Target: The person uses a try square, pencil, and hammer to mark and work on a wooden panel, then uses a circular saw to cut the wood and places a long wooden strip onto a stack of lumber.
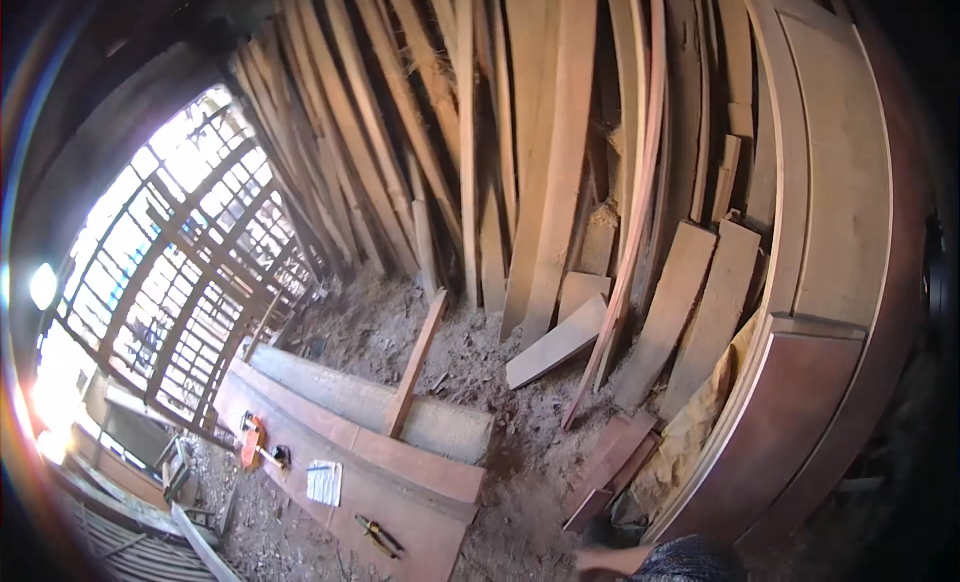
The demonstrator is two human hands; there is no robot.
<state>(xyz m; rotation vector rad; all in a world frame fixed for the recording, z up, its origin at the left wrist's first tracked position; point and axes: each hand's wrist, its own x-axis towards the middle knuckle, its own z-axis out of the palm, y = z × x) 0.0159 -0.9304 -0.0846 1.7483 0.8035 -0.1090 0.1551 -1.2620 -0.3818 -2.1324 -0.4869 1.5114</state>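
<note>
At the lower edge, right of the middle, a bit of bare skin [612, 559] shows beside a dark patterned cloth [690, 560]. It seems to be part of my right arm or hand; its fingers cannot be made out. Reddish boards [612, 462] lie on the ground just above it. My left hand is out of the picture. To the left, a wide wooden bench top [420, 507] carries pliers with yellow-and-black handles [378, 536], a white sheet of paper [324, 483] and an orange-and-black tool [255, 444].
Long planks [560, 162] lean upright along the back wall. A panelled wooden door [835, 182] stands at the right, with a crumpled tan sheet [690, 447] beside it. A narrow stick [418, 362] leans on the bench. Dirt and shavings cover the floor [510, 422]. A barred opening [190, 252] glows at left.
</note>
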